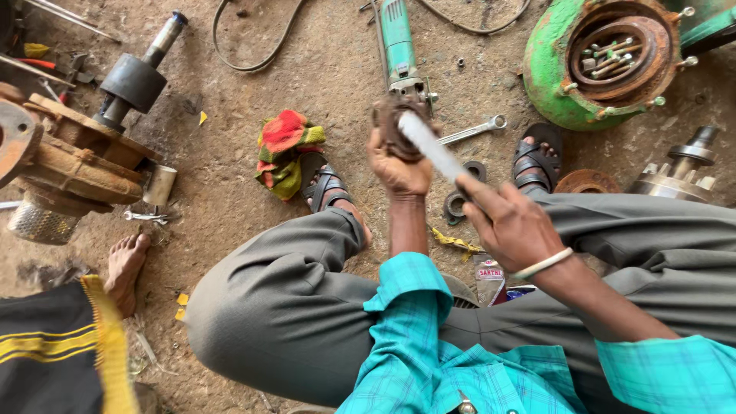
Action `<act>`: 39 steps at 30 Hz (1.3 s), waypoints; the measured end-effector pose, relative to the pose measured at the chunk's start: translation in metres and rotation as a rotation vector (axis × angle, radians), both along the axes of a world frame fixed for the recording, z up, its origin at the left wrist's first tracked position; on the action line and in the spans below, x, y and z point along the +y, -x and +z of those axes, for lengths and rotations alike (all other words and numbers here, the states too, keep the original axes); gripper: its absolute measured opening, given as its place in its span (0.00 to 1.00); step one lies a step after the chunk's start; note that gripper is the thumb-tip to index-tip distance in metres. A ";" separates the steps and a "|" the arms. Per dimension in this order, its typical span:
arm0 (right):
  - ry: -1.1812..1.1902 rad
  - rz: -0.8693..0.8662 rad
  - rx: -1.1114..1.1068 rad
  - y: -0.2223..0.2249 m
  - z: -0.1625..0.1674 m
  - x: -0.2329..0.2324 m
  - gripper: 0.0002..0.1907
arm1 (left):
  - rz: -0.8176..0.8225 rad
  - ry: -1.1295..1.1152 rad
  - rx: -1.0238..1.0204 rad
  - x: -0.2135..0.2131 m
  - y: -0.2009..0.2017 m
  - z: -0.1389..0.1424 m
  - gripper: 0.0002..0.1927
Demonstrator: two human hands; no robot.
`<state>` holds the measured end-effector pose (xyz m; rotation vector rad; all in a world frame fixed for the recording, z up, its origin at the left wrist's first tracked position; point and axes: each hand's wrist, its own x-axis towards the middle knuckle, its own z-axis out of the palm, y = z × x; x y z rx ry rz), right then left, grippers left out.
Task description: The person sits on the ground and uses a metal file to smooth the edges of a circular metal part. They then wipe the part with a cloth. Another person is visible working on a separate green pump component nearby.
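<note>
One round rusty metal part (395,126) is held up above the dirt floor (230,153), in front of the person's knees. Left hand (400,170) has its grip closed around the part from below. Right hand (510,222) has its grip pinched on a blurred whitish stick-like tool (431,144), whose tip lies against the part. Behind the part lies a green angle grinder (399,46); a spanner (471,132) lies just beside it. A green motor housing (602,61) stands well apart at upper right.
</note>
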<state>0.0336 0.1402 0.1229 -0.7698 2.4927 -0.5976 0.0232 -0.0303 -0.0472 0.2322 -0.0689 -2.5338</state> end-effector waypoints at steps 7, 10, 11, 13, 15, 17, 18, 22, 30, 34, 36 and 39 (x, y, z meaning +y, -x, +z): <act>-0.111 0.068 0.014 0.000 -0.023 0.015 0.25 | -0.050 -0.122 0.097 -0.005 0.009 0.010 0.32; -0.052 0.133 0.140 0.013 -0.043 0.018 0.25 | 0.001 -0.116 -0.072 -0.004 0.017 0.014 0.29; -0.003 0.151 0.189 0.019 -0.050 0.021 0.24 | -0.063 -0.114 -0.144 -0.010 0.016 0.020 0.32; -0.024 0.162 0.230 0.029 -0.068 0.031 0.26 | 0.047 0.110 -0.004 -0.016 0.012 0.025 0.22; 0.076 0.216 0.251 0.038 -0.097 0.036 0.27 | 0.074 0.106 0.076 -0.022 0.007 0.030 0.21; 0.080 -0.026 -0.041 0.044 -0.135 0.038 0.22 | 0.032 -0.044 0.123 -0.023 0.003 0.038 0.23; 0.096 0.053 0.047 0.051 -0.153 0.040 0.23 | 0.047 -0.052 0.087 -0.023 0.003 0.041 0.24; 0.267 0.127 0.149 0.086 -0.207 0.063 0.20 | 0.088 0.009 -0.044 -0.018 0.012 0.046 0.25; 0.395 0.101 0.040 0.089 -0.219 0.079 0.18 | 0.160 -0.007 0.012 -0.016 0.010 0.031 0.14; 0.418 -0.001 -0.088 0.089 -0.185 0.066 0.17 | 0.107 -0.098 0.107 -0.009 0.013 0.030 0.13; 0.398 0.077 -0.036 0.085 -0.164 0.060 0.17 | 0.116 -0.090 0.068 -0.010 0.015 0.031 0.12; 0.115 0.200 0.155 0.076 -0.131 0.055 0.20 | 0.164 -0.086 -0.007 -0.013 0.016 0.034 0.13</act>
